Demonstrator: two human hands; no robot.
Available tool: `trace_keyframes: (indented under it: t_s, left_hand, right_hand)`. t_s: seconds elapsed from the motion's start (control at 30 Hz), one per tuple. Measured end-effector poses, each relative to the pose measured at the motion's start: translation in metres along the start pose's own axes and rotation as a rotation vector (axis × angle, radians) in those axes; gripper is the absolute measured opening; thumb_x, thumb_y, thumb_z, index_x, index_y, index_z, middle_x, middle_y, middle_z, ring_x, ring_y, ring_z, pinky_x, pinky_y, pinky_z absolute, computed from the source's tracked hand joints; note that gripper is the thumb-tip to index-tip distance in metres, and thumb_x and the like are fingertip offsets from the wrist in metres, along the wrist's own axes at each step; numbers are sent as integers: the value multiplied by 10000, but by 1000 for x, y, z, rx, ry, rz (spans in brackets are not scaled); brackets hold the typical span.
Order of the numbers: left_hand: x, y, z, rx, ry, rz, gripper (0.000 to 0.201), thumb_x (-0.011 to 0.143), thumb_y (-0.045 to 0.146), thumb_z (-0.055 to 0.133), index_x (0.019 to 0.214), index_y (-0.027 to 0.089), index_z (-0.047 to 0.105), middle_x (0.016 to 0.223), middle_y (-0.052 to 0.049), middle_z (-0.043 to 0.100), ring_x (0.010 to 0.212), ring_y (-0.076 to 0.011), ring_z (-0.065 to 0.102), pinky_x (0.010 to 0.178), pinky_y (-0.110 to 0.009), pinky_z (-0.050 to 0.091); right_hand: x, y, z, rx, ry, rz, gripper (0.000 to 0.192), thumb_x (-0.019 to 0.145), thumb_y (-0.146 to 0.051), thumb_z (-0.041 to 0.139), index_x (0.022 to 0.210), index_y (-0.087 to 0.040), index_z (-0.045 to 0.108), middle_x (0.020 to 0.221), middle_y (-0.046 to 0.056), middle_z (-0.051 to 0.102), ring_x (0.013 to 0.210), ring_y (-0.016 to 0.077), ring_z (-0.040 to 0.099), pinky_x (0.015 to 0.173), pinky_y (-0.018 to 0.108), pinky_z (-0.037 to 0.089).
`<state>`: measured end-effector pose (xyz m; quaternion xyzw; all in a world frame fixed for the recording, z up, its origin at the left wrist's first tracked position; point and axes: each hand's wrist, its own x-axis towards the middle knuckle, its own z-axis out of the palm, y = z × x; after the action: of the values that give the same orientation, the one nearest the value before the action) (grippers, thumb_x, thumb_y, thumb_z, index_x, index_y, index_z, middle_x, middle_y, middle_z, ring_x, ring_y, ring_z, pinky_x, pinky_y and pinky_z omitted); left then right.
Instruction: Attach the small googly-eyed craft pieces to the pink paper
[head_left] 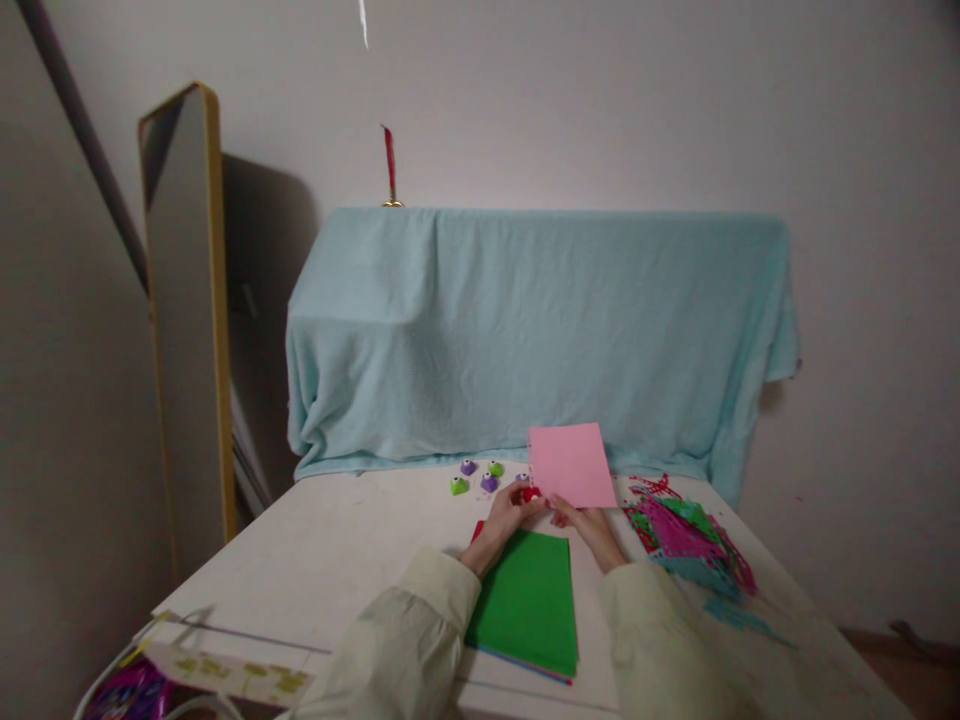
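The left hand (510,512) seems to pinch a small red punch (531,494) on the near left edge of the pink paper sheet (571,465); the right hand (589,522) holds the sheet's near edge from below, above the desk (337,560).

Between my hands a paper stack (529,600) lies on the counter (315,570); small punches (480,475) sit beyond my left fingers (517,498), cut scraps (686,540) right.
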<state>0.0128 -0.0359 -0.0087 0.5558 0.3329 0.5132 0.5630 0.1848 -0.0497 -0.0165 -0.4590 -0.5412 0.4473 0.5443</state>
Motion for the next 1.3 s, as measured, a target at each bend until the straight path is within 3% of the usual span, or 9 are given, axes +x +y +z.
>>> trace_keyframes:
  t_s: [0.17,0.6,1.3]
  left_hand:
    - [1,0,0,-2,-36,-7,441,622,410,763,949,129,668,928,-99,674,828,-201,610,793,-305,432]
    - [6,-10,1,-84,-13,-18,447,636,401,756,971,120,663,940,-107,669,850,-211,618,818,-330,440]
    - [4,-8,1,-47,-6,-55,482,610,420,767,973,123,657,932,-102,667,843,-208,613,789,-312,434]
  right_hand:
    - [5,8,-4,-17,40,-58,441,652,-561,694,732,-129,661,590,76,638,535,181,577,518,288,458]
    - [1,-5,-2,-5,104,-53,446,609,-579,710,677,-143,649,563,67,624,525,182,571,525,297,464]
    - [0,-6,-3,-30,98,-56,442,623,-599,688,630,-160,637,560,68,618,537,190,562,551,311,453]
